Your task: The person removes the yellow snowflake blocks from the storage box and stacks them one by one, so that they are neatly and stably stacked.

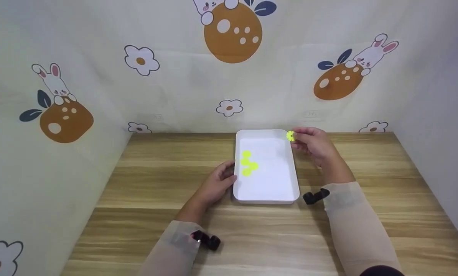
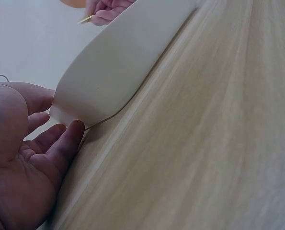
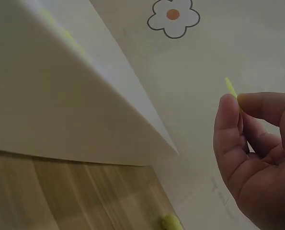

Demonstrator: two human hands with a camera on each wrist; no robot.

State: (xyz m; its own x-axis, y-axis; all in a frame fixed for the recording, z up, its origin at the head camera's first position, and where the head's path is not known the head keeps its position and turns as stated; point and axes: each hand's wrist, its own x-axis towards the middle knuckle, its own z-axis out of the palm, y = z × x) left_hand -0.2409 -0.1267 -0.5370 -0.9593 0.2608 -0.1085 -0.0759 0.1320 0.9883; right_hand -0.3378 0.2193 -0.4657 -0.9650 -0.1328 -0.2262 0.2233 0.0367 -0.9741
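Observation:
My right hand (image 1: 315,147) pinches a thin yellow notched disc (image 1: 290,136) between thumb and fingertips, at the far right corner of the white tray (image 1: 277,184). In the right wrist view the disc (image 3: 230,87) stands edge-on above the fingertips. Several more yellow discs (image 1: 253,166) lie close together in the tray's left half. My left hand (image 1: 215,184) is at the tray's left side, its fingers and thumb loosely bent against the outer wall. The left wrist view shows these fingertips (image 2: 75,127) right at the tray's outer wall (image 2: 113,72).
The tray sits on a wood-grain table (image 1: 156,184). A small yellow-green thing (image 3: 171,222) lies on the table in the right wrist view. Behind the table hangs a printed cloth (image 1: 183,88) with rabbits and flowers. Black wrist cameras (image 1: 316,196) are worn on both sleeves.

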